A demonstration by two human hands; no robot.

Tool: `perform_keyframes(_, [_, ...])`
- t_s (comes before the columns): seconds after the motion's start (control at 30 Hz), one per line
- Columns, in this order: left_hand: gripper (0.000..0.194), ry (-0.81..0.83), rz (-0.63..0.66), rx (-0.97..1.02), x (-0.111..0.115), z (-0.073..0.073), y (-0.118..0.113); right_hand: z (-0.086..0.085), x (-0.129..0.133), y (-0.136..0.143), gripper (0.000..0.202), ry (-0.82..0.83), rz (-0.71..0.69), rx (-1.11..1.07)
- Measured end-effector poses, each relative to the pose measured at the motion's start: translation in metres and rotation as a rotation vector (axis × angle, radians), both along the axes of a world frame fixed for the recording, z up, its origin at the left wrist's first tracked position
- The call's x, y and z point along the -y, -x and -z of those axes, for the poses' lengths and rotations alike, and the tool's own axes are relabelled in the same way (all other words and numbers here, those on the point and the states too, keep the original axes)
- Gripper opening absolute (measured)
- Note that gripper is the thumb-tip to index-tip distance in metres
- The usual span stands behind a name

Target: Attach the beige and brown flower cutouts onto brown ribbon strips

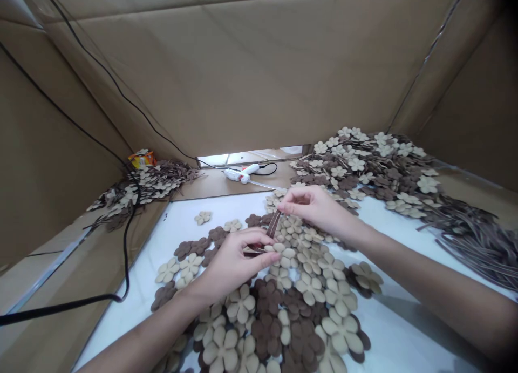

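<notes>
My left hand [238, 257] pinches a beige flower cutout [285, 253] together with the lower part of some thin brown strips [274, 224]. Above it and to the right, my right hand [305, 205] grips the upper end of the same strips between thumb and fingers. The strips stretch at a slant between both hands. Below and around my hands lie many loose flower cutouts, some beige [220, 348] and some dark brown [266, 332], overlapping on a white board [133, 303].
A white glue gun [243, 173] rests beyond the board near the cardboard wall [243, 81]. Flower piles stand at back left [149, 187] and back right [360, 162]. A bundle of brown cords [481, 238] lies right. A black cable [125, 254] crosses the left side, near an orange-yellow packet [142, 159].
</notes>
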State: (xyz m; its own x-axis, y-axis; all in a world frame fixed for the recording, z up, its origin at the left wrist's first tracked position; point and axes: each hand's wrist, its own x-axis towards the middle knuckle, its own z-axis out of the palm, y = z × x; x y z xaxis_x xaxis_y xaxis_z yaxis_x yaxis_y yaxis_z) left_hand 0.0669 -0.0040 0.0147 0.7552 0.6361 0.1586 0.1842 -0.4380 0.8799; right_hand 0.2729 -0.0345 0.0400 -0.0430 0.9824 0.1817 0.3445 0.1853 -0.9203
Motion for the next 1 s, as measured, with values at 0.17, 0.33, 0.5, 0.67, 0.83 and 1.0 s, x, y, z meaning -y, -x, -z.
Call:
perform_keyframes(0.17, [0.013, 0.017, 0.007, -0.035, 0.006, 0.000, -0.002, -0.004, -0.009, -0.023, 0.024, 0.019, 0.021, -0.123])
perform_keyframes(0.33, [0.010, 0.034, 0.011, -0.018, 0.006, 0.001, -0.001, -0.011, -0.007, -0.031, 0.023, 0.029, 0.038, -0.117])
perform_keyframes(0.5, [0.015, 0.034, -0.006, -0.035, 0.003, 0.002, -0.002, -0.014, -0.006, -0.033, 0.025, 0.033, 0.027, -0.091])
perform_keyframes(0.67, [0.016, 0.073, 0.012, -0.042, -0.005, -0.004, 0.003, -0.014, -0.006, -0.034, 0.026, 0.043, 0.014, -0.022])
perform_keyframes(0.83, [0.017, 0.275, 0.222, 0.053, -0.023, -0.013, 0.016, -0.017, -0.003, -0.030, 0.031, 0.031, -0.002, 0.094])
perform_keyframes(1.0, [0.017, 0.325, 0.056, 0.234, -0.030, -0.014, 0.019, -0.016, 0.002, -0.015, 0.030, 0.008, -0.015, 0.140])
